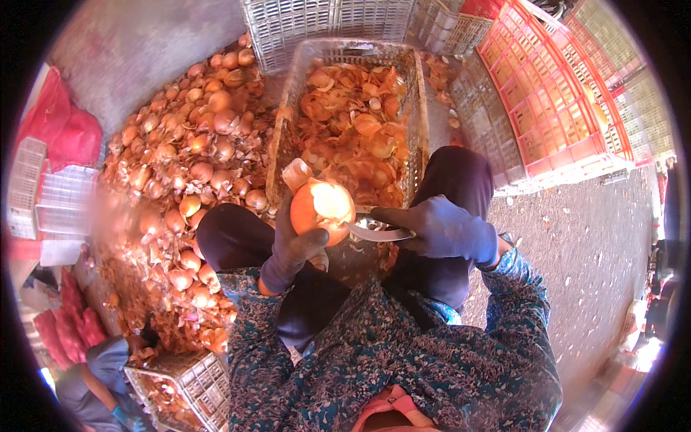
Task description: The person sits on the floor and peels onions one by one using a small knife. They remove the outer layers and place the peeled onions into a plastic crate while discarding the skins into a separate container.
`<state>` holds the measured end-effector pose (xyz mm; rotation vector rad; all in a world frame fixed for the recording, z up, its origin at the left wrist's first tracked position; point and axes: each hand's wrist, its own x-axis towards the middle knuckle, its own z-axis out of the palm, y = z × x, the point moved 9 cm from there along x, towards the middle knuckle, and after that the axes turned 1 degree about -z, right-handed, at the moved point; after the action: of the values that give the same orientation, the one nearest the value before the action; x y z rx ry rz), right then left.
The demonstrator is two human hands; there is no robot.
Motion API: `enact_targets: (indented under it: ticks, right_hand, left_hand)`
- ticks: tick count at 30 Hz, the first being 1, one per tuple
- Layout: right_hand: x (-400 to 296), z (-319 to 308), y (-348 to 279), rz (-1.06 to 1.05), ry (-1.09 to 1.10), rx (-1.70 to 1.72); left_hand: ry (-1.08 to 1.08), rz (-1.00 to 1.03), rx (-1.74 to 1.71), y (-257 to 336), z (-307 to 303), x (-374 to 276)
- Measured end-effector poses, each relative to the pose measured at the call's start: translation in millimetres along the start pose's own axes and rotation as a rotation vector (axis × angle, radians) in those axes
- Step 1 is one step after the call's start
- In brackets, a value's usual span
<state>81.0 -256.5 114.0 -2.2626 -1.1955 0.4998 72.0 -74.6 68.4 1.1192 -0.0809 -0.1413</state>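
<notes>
Gloved in dark fabric, my left hand [294, 245] holds a large onion [318, 218] with its fingers behind it and the thumb at its lower edge. Bright light washes out part of the onion, and a flap of loose skin stands at its upper left. My right hand [448, 229], in a blue and dark glove, grips a knife with a short curved blade [378, 233]. The blade points left, its tip at the onion's lower right side. The knife's handle is hidden in the hand. Beyond the onion lies a plastic crate [424, 124] holding onion skins [351, 135].
A large heap of onions [202, 171] and loose skins spreads on the left. White crates [329, 19] stand at the back, red crates [545, 102] at the right. At lower left, a co-worker's gloved hand [128, 418] is beside another crate [208, 383]. Concrete floor [572, 243] shows at right.
</notes>
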Motion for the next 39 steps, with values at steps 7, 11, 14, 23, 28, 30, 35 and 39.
enact_targets:
  ticks: [7, 11, 14, 23, 28, 30, 35, 39]
  right_hand:
    - [1, 17, 12, -0.003, -0.092, 0.005]
    - [3, 16, 7, -0.046, -0.081, 0.096]
    - [3, 11, 0, -0.003, -0.108, 0.101]
    - [2, 17, 2, -0.013, -0.133, 0.113]
    - [1, 16, 3, -0.036, -0.101, 0.145]
    - [0, 16, 3, 0.024, -0.144, 0.159]
    - [3, 18, 0, -0.053, -0.116, 0.212]
    - [7, 33, 14, 0.002, -0.174, 0.177]
  left_hand:
    - [-0.038, -0.064, 0.026, 1, 15, -4]
    - [0.001, -0.05, 0.044, 2, 14, -6]
    - [0.027, -0.096, 0.116, 0, 1, -4]
    - [0.005, -0.065, 0.079, 3, 6, -2]
    - [-0.012, -0.074, 0.092, 2, 8, -2]
    - [0.006, -0.061, 0.093, 4, 11, -4]
    - [0.008, -0.025, 0.109, 5, 8, -4]
    - [0.022, 0.012, 0.159, 10, 10, -5]
